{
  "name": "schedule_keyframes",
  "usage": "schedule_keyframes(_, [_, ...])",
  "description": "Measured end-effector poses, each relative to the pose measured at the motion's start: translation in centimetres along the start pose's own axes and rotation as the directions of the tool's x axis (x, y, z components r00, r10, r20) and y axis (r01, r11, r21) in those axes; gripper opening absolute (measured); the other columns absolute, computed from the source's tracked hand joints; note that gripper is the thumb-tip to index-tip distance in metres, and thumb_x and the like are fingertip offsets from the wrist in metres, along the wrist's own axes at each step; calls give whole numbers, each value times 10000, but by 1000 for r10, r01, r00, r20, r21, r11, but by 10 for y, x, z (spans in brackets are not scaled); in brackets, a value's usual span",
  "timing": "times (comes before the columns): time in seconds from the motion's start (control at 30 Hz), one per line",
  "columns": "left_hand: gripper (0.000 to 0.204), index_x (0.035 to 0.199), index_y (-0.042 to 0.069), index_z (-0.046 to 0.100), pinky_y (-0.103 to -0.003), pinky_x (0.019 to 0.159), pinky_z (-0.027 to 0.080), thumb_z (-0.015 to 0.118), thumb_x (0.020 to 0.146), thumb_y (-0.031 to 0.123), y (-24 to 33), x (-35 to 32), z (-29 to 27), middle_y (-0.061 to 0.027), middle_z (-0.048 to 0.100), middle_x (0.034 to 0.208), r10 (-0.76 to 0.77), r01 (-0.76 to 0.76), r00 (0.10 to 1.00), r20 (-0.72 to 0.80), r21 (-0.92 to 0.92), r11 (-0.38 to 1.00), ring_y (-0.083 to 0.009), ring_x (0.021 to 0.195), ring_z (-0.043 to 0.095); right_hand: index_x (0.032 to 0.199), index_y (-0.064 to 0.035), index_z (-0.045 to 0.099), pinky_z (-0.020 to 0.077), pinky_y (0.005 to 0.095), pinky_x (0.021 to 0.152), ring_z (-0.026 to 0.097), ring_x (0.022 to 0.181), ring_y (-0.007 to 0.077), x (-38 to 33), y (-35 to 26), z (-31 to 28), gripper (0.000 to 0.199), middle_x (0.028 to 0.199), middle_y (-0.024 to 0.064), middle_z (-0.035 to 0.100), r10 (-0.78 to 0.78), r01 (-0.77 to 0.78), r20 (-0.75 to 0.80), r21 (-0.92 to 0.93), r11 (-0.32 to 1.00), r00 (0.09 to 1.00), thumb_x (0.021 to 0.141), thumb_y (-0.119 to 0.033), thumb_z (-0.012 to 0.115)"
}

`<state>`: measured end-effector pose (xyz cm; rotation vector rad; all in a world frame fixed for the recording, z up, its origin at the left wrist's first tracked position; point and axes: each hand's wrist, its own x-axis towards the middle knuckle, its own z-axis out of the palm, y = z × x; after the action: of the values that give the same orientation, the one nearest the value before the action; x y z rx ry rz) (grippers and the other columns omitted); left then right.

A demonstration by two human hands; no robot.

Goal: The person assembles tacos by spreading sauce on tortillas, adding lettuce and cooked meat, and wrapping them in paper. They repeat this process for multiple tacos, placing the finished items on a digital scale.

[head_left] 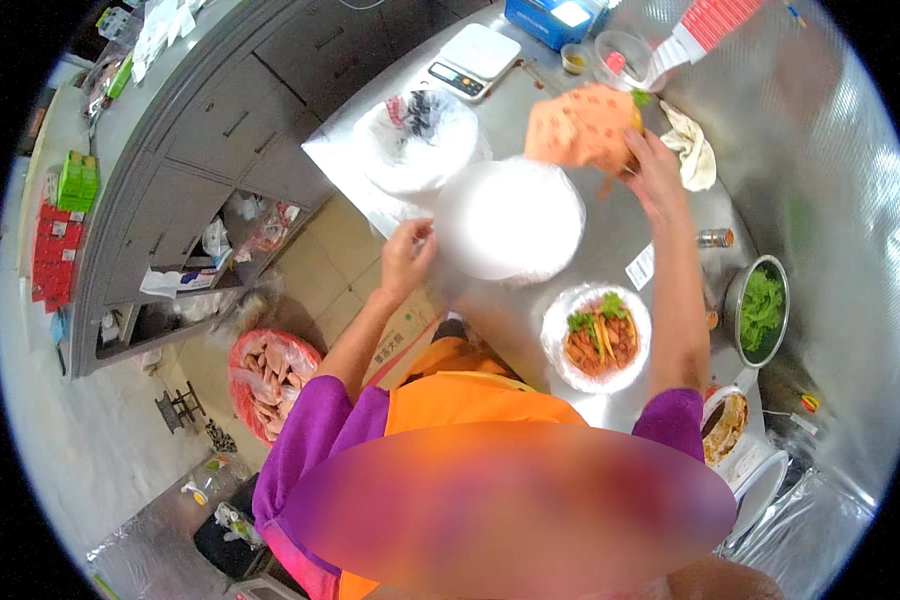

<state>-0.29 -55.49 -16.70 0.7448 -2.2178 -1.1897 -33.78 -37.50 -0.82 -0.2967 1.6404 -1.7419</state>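
Note:
My right hand [654, 172] grips the edge of a tilted orange piece with reddish spots [578, 128], perhaps a dish seen from its underside. Green leaves and a yellow strip show at its rim. Below it to the left lies a round white plate [530, 220] covered in clear film, its left part blurred. My left hand [408, 254] is at that plate's left side, fingers curled together; what they pinch, if anything, is hidden. Nearer to me stands a film-covered plate of reddish-brown food [602, 350] topped with green leaves and yellow strips.
A film-lined bowl [395, 155] and a kitchen scale [475, 60] stand on the steel table's far left. At the right are a crumpled cloth [688, 148], a small jar [715, 238] and a bowl of greens [761, 310]. A red basin of raw meat [270, 385] sits on the floor.

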Motion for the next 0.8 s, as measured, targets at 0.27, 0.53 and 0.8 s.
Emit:
schedule_keyframes(0.27, [279,982,50,646,-422,726,488,683,706,55,-34,27,29,-112,612,928,263,-263,964,44,316,911,-326,846,586,1258,33,513,538,469,867,641,1052,271,209,65,95,460,1209,153,610,72,-50,-87,227,973,994,917,-218,693])
schedule_keyframes(0.53, [238,985,100,664,-381,717,484,692,751,69,-27,30,20,-57,636,913,224,-234,972,69,267,935,-285,820,593,1326,29,433,531,513,881,598,1117,317,284,103,141,604,1275,191,546,149,-105,-258,176,979,954,866,-200,750])
schedule_keyframes(0.8, [234,981,104,665,-388,717,476,711,752,81,-28,32,21,-59,628,916,214,-229,973,87,226,947,-287,827,593,1344,-34,454,516,416,833,589,1056,258,302,113,144,639,1256,127,551,191,-140,-283,191,971,940,848,-285,768])
